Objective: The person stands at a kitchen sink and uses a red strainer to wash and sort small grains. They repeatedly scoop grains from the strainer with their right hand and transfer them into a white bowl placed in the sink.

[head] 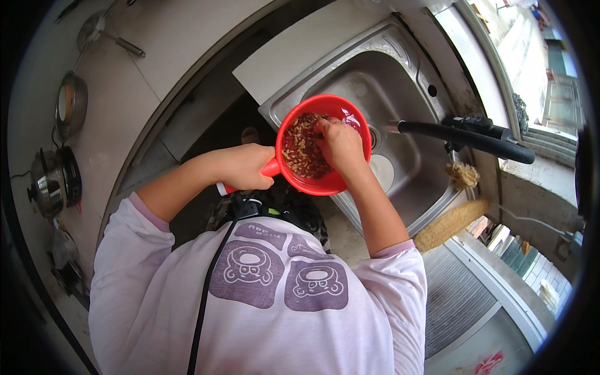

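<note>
A red plastic dipper (286,174) with a long handle is held over the near left edge of the stainless steel sink (398,187). My left hand (246,166) is closed around its handle, whose white end sticks out below the fist. Inside the dipper lie mixed grains or beans (302,150), brown, reddish and pale, in what looks like water. My right hand (341,143) reaches into the dipper among the grains with bent fingers; the fingertips are hidden, so whether they grip any grains cannot be told.
A black-sleeved faucet (468,138) reaches over the sink from the right. A fibrous scrubber (461,176) and a long dried loofah (450,225) lie by the sink's edge. A white disc (382,172) is in the basin. Pots (47,183) stand on the counter at left.
</note>
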### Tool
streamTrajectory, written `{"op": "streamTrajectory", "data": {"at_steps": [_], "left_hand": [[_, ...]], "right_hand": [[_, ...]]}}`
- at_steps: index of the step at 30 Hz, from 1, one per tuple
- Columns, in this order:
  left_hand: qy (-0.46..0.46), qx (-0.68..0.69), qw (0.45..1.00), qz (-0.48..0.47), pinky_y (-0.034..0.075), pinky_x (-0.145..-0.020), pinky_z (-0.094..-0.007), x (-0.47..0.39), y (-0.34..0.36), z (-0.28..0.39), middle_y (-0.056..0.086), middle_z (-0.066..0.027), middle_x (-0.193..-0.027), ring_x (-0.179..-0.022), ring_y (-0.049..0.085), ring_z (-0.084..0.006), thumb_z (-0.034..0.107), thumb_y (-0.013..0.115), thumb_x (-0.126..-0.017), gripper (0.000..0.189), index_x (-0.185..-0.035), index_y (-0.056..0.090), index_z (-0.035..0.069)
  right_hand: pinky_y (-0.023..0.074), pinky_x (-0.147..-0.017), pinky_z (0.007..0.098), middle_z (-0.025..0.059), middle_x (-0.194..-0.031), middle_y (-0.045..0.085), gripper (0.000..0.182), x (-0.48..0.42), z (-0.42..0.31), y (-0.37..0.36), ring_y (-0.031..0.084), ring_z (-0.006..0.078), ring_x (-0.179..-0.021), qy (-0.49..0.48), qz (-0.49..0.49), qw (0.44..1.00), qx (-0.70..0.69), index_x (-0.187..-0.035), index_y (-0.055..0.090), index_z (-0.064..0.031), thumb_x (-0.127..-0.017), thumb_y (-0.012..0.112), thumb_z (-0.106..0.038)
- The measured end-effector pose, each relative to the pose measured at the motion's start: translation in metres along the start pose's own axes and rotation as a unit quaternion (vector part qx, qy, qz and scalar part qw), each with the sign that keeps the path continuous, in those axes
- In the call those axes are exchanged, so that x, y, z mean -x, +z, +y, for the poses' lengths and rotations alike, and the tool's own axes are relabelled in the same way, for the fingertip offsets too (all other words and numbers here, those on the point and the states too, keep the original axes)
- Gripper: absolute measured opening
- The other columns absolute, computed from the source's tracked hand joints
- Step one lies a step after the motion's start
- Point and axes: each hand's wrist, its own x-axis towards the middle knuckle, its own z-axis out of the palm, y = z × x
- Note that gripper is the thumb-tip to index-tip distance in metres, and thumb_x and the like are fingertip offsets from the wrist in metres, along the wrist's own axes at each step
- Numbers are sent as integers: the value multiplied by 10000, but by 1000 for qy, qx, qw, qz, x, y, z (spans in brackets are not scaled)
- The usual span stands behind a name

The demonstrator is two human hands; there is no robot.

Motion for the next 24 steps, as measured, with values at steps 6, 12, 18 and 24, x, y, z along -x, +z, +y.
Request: {"op": "streamTrajectory", "data": {"at_steps": [6,12,18,24], "left_hand": [[-33,16,999,-11,511,-712,-385,2,-3,7,647,-220,-853,-774,648,-326,148,611,-753,392,-1077,519,-52],[-18,-4,1000,-6,499,-754,-402,-1,1,-3,635,-203,-909,-822,633,-333,161,626,-741,474,-1176,508,13],[-8,5,1000,-10,500,-771,-395,2,-4,8,640,-221,-915,-846,638,-337,143,611,-729,434,-1123,528,-20],[-2,20,1000,-6,512,-690,-365,3,-2,7,646,-164,-851,-735,644,-262,123,606,-741,460,-1178,514,14]], "right_hand": [[519,-680,422,150,-864,646,178,-1,10,2,636,327,-777,-27,5,995,-95,-893,639,-66,-718,672,-77],[494,-580,255,66,-804,667,62,12,-10,-27,612,128,-652,180,-91,804,-559,-914,621,-20,-870,622,-63],[486,-547,206,86,-843,668,82,26,-12,-28,594,99,-633,198,-86,705,-676,-962,602,-13,-898,601,-65],[482,-529,206,97,-863,667,92,31,-14,-28,590,103,-625,201,-82,666,-713,-977,605,-5,-895,586,-40]]}}
